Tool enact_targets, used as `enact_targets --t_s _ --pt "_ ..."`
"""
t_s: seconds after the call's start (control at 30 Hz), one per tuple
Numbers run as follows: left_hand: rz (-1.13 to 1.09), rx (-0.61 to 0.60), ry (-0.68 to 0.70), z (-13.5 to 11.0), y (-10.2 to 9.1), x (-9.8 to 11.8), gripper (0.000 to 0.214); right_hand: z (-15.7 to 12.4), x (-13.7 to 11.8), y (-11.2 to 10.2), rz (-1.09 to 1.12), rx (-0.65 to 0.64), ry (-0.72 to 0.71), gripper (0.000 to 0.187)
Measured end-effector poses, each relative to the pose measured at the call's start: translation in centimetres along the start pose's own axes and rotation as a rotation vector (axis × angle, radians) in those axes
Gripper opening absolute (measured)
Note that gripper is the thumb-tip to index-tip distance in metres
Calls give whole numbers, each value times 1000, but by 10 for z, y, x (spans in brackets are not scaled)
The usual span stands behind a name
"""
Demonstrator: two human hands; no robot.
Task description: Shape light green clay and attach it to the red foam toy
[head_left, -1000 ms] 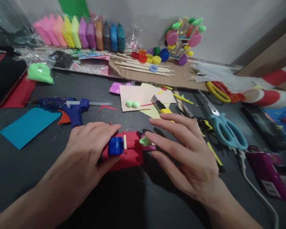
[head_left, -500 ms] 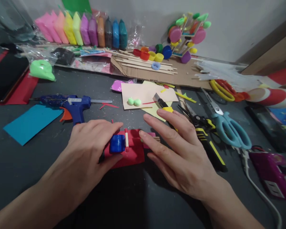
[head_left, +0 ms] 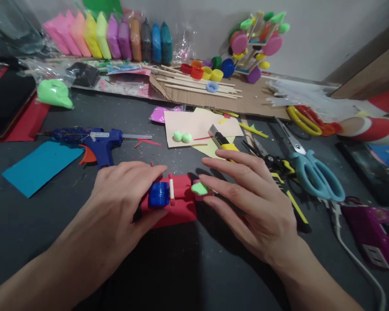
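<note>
My left hand (head_left: 119, 198) is closed around the left end of a small red craft model (head_left: 178, 212), thumb at the near side and fingers at the far side. Between its thumb and forefinger sits a shiny blue ridged cylinder (head_left: 158, 194). Just right of that, a short white stick with red ends (head_left: 171, 190) lies across the model. A light-green, leaf-shaped piece (head_left: 199, 188) rests on a pink-purple part at the model's right end. My right hand (head_left: 253, 203) has its fingers spread beside the green piece; whether the fingertips touch it, I cannot tell.
Behind my hands lie a blue glue gun (head_left: 100, 138), a cream card (head_left: 181, 121) with two green balls (head_left: 182, 137), and a utility knife (head_left: 219, 136). To the right are pliers (head_left: 296, 207) and light-blue scissors (head_left: 314, 177). Colourful clay packets (head_left: 113, 36) line the wall.
My right hand has shifted slightly right, uncovering the green piece on the model's right end. My left hand keeps its hold on the red model.
</note>
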State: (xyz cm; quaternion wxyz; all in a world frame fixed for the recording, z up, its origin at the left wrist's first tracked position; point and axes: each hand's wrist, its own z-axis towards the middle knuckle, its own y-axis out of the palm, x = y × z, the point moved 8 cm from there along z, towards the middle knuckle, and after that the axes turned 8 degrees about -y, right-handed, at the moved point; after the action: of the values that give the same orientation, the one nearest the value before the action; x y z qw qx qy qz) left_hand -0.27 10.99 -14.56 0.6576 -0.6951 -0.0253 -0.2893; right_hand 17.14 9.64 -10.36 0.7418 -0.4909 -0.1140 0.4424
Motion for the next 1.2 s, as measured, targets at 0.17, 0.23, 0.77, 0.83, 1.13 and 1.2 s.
enact_targets --t_s 0.17,0.23,0.77,0.83,1.13,1.2 --pt "7 7 1 0 -2 0 48 0 -1 -1 -23 6 -15 19" --pt "7 10 0 -1 -2 1 47 0 -1 -1 -24 6 -12 21" --pt "-6 12 -5 -1 0 1 48 1 -5 0 -30 10 -58 20" --pt "-8 6 -12 0 0 0 46 1 -5 0 -25 12 -56 21" --pt "-3 31 7 -2 -2 0 48 1 -3 -6 5 46 -26 25" --pt "-8 41 6 -2 -2 0 49 2 -6 -5 -14 28 -57 21"
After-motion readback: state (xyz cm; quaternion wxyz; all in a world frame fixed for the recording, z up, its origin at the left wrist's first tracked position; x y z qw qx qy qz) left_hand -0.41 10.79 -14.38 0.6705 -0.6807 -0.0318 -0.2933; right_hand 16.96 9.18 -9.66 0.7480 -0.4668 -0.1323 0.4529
